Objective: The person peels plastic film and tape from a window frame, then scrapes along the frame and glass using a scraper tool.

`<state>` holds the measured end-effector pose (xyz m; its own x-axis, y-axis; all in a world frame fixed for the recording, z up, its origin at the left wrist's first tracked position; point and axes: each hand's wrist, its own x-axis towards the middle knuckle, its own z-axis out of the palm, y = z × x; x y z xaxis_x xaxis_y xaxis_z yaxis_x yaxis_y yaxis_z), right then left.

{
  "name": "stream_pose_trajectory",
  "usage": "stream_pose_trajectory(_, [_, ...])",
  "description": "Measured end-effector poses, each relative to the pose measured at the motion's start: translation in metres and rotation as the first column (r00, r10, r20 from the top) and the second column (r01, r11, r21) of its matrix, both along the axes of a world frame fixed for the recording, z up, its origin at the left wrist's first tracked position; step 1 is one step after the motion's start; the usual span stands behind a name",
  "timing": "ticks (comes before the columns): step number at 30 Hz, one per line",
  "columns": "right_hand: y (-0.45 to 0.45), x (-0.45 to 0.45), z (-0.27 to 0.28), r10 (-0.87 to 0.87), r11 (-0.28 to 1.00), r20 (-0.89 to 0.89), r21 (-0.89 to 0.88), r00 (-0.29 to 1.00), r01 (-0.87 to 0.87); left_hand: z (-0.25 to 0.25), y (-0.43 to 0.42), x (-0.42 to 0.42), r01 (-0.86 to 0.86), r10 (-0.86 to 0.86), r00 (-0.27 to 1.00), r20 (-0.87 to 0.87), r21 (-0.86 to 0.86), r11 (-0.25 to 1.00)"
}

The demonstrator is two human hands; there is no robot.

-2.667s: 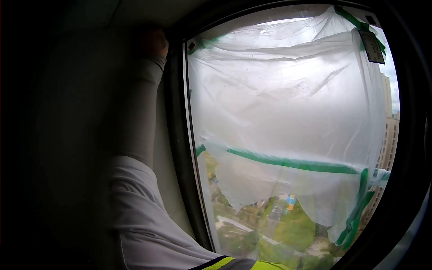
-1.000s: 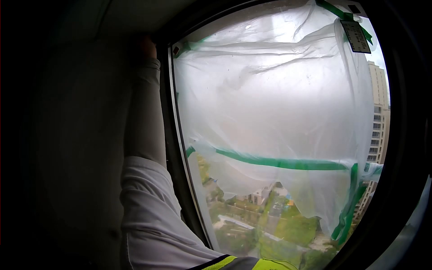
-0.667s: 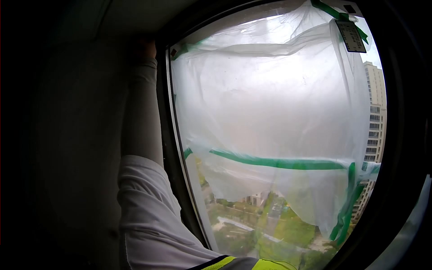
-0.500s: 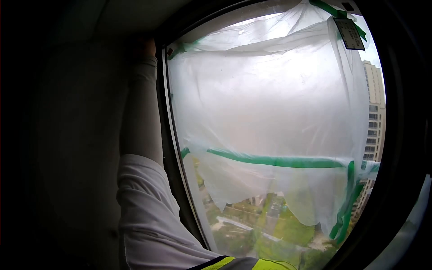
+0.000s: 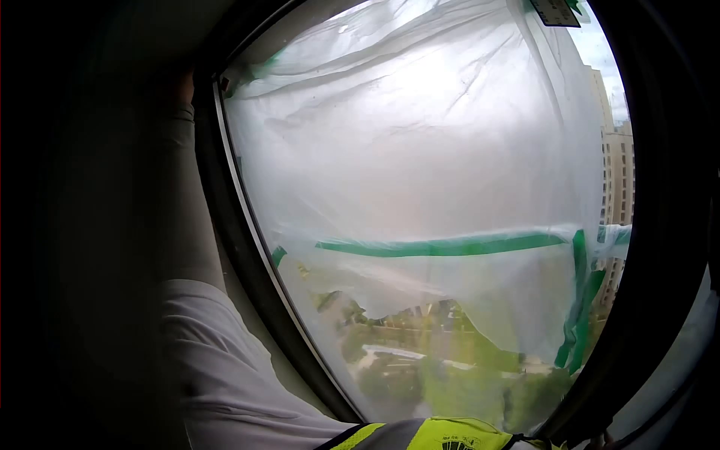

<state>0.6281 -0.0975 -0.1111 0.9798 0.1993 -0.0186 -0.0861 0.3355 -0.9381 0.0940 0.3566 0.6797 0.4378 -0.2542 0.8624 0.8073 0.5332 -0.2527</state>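
Observation:
My left hand (image 5: 182, 88) is raised in deep shadow at the upper left, against the dark window frame (image 5: 247, 225). Its fingers are lost in the dark, so their grip cannot be made out. A grey-white sleeve (image 5: 191, 202) covers that arm. At the bottom right, a small patch by the frame may be part of my right hand (image 5: 601, 440); its fingers do not show clearly. Inside the frame, cloudy plastic sheeting (image 5: 420, 165) hangs over the glass, its lower edge ragged. Green tape (image 5: 450, 247) crosses it, with more strips down the right side.
A dark label (image 5: 556, 10) is at the window's top right. A shadowed wall (image 5: 82, 225) lies to the left. Beyond the glass are a tall building (image 5: 619, 165) and greenery far below. My yellow-green vest (image 5: 465, 435) shows at the bottom.
The view has shifted and tilted, so the label sits higher and the sheeting lies further left. My left hand stays at the frame's upper left. More of my vest shows.

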Motion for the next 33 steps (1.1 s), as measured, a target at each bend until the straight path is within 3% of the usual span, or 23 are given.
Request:
stream_pose_trajectory(3, [0.016,0.000,0.012,-0.020,1.000,0.006,0.007,1.000,0.020,-0.020,-0.011,0.056,0.051,-0.086,0.975,-0.206,-0.168,0.984])
stream_pose_trajectory(4, [0.022,-0.029,0.069,-0.013,1.000,-0.029,0.027,0.999,0.014,-0.040,-0.025,0.082,0.088,-0.146,0.951,-0.274,-0.215,0.973])
stream_pose_trajectory(5, [0.024,-0.031,0.075,-0.029,1.000,-0.012,-0.006,1.000,0.029,-0.060,-0.033,0.116,0.145,-0.236,0.909,-0.344,-0.268,0.952])
stream_pose_trajectory(6, [0.024,-0.037,0.084,-0.030,0.998,0.015,0.054,0.999,0.029,-0.084,-0.043,0.149,0.215,-0.346,0.847,-0.404,-0.336,0.917])
stream_pose_trajectory(7, [0.020,-0.036,0.088,-0.013,0.999,0.040,-0.032,0.999,0.014,-0.112,-0.055,0.187,0.286,-0.465,0.763,-0.448,-0.411,0.866])
stream_pose_trajectory(9, [0.022,-0.041,0.090,-0.030,0.999,0.032,0.019,0.999,0.030,-0.174,-0.080,0.245,0.372,-0.692,0.547,-0.471,-0.604,0.705])
stream_pose_trajectory(10, [0.022,-0.043,0.096,-0.028,0.999,0.021,-0.031,0.999,0.029,-0.209,-0.095,0.273,0.395,-0.794,0.415,-0.445,-0.698,0.598])
stream_pose_trajectory(11, [0.023,-0.041,0.087,0.007,0.996,0.071,0.094,0.997,-0.014,-0.242,-0.112,0.293,0.385,-0.868,0.290,-0.403,-0.781,0.491])
stream_pose_trajectory(12, [0.026,-0.038,0.076,0.004,1.000,0.066,-0.007,0.998,-0.004,-0.271,-0.129,0.309,0.353,-0.923,0.173,-0.343,-0.853,0.384])
stream_pose_trajectory(13, [0.033,-0.039,0.076,-0.052,0.993,0.088,0.109,0.995,0.042,-0.301,-0.145,0.326,0.306,-0.961,0.061,-0.269,-0.911,0.275])
stream_pose_trajectory(15, [0.035,-0.043,0.081,-0.127,0.990,0.142,-0.041,0.982,0.134,-0.355,-0.176,0.337,0.128,-0.990,-0.112,-0.090,-0.989,0.076])
stream_pose_trajectory(17, [0.033,-0.048,0.090,-0.166,0.971,0.231,-0.133,0.959,0.201,-0.401,-0.201,0.344,-0.089,-0.972,-0.201,0.118,-0.991,-0.102])
stream_pose_trajectory(20, [0.034,-0.047,0.093,-0.237,0.965,0.231,-0.056,0.944,0.256,-0.454,-0.244,0.350,-0.396,-0.893,-0.208,0.398,-0.869,-0.295])
stream_pose_trajectory(24, [0.030,-0.042,0.100,-0.248,0.962,0.174,-0.069,0.953,0.263,-0.506,-0.273,0.351,-0.648,-0.744,-0.054,0.666,-0.590,-0.481])
stream_pose_trajectory(29, [0.028,-0.052,0.106,-0.213,0.973,0.143,-0.054,0.967,0.223,-0.533,-0.269,0.332,-0.709,-0.520,0.151,0.841,-0.274,-0.650])
stream_pose_trajectory(33, [0.027,-0.050,0.106,-0.205,0.970,0.219,-0.084,0.954,0.228,-0.548,-0.252,0.321,-0.611,-0.236,0.272,0.933,-0.022,-0.791])
